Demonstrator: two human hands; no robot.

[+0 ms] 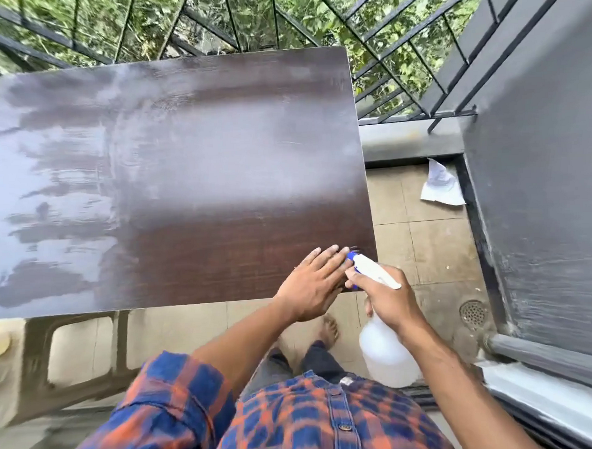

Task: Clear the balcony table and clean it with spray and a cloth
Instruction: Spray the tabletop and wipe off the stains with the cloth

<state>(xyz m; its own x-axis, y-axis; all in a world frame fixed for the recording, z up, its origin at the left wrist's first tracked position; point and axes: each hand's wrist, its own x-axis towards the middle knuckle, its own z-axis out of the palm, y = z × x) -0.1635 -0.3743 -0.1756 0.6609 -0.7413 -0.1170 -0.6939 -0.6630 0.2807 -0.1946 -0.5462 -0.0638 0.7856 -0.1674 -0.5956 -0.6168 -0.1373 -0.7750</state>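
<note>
Your right hand grips the spray bottle at lower right, nozzle pointing up-frame over the table corner; your left hand, fingers straight, lies just left of the nozzle

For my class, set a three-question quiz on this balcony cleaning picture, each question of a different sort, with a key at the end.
1. True or false: the right hand holds the spray bottle.
2. Where is the bottle's blue nozzle?
A) over the table's far left corner
B) over the near right corner of the table
C) out past the railing
3. Fill in the gap: a white sheet of paper lies on the ____, by the grey wall.

Key: 1 true; 2 B; 3 floor.
</note>
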